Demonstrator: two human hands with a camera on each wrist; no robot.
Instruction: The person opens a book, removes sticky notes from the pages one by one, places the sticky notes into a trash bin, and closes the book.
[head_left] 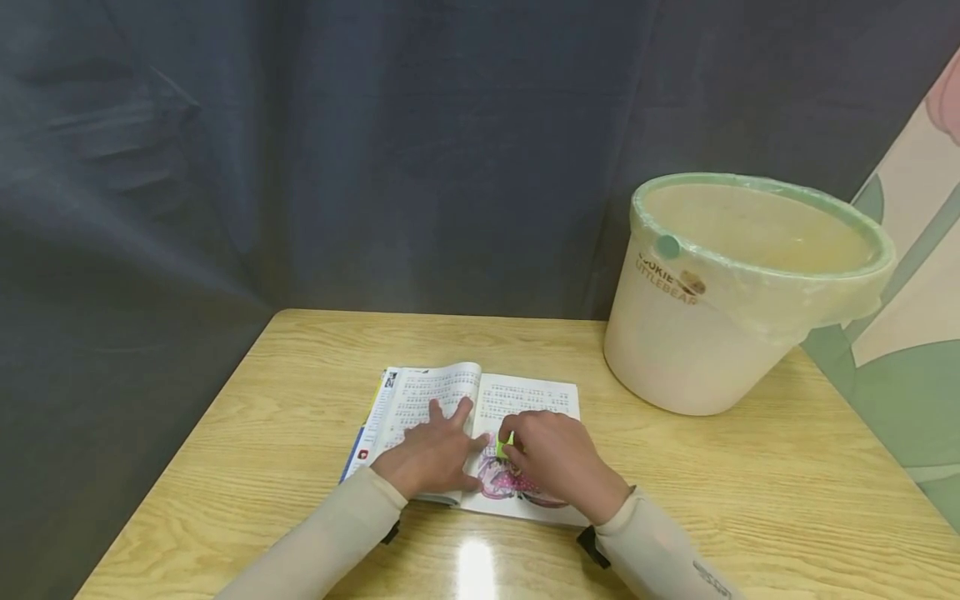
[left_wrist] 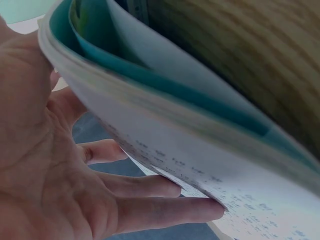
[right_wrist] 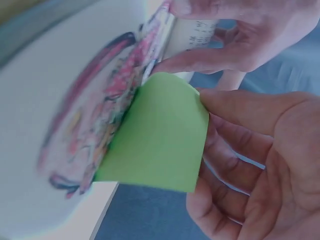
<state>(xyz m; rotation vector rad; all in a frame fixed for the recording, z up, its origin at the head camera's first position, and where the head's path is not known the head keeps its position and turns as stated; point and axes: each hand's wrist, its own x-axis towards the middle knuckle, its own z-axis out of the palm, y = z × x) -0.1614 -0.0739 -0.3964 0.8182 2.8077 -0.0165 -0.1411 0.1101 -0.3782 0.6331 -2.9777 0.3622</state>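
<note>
An open book [head_left: 525, 508] lies on the table, text on both pages and a pink drawing on the right one. My left hand [head_left: 438, 454] spreads its fingers over the left page and the fold, fingertips on the paper in the left wrist view. With my right hand [head_left: 558, 454] I pinch a green sticky note [right_wrist: 155, 135] by one edge between thumb and fingers. The note's opposite edge meets the page beside the drawing [right_wrist: 105, 105], and its body bends up away from the paper.
A large cream bucket [head_left: 675, 350] with a green rim stands at the table's back right. The wooden table [head_left: 262, 417] ends at a dark curtain [head_left: 450, 167] behind and to the left. A patterned pink and green surface [head_left: 915, 350] is at the right.
</note>
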